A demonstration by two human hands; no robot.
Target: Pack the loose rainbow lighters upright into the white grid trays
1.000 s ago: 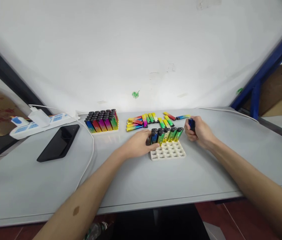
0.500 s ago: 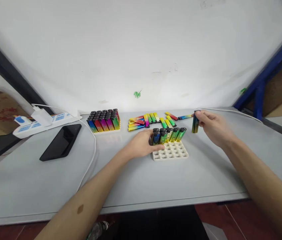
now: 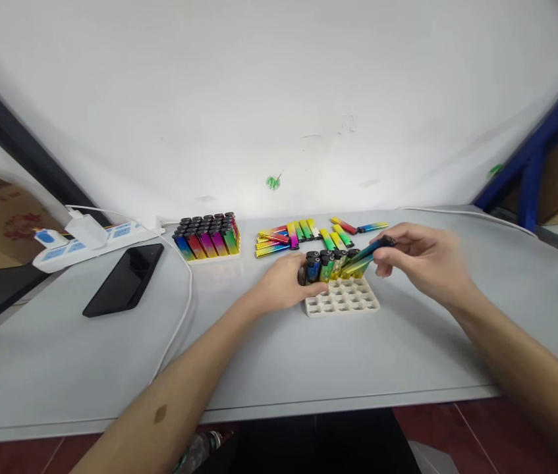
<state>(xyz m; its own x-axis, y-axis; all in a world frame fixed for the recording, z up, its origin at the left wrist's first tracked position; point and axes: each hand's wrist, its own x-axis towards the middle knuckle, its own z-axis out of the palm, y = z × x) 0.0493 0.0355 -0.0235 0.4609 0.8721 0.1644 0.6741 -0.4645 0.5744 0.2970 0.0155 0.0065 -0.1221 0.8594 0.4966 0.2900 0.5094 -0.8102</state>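
Note:
A white tray with rows of holes lies on the table, several lighters with black tops upright along its back rows. My left hand is closed around the left end of these lighters, its thumb across their front; its other fingers are partly hidden. Between the thumb and fingers of my right hand is a shiny blue-to-yellow lighter. It tilts, black top toward the hand and yellow end down left over the tray's back right part. Whether that end is in a hole, I cannot tell.
Loose lighters lie behind the tray. A second tray full of upright lighters stands to the left. Further left are a black phone, a white power strip and a white cable. A white wall bounds the table's back.
My right hand has brought its lighter leftward to the tray and turned it from upright to tilted. My left hand stays at the left end of the lighters. The view has shifted slightly.

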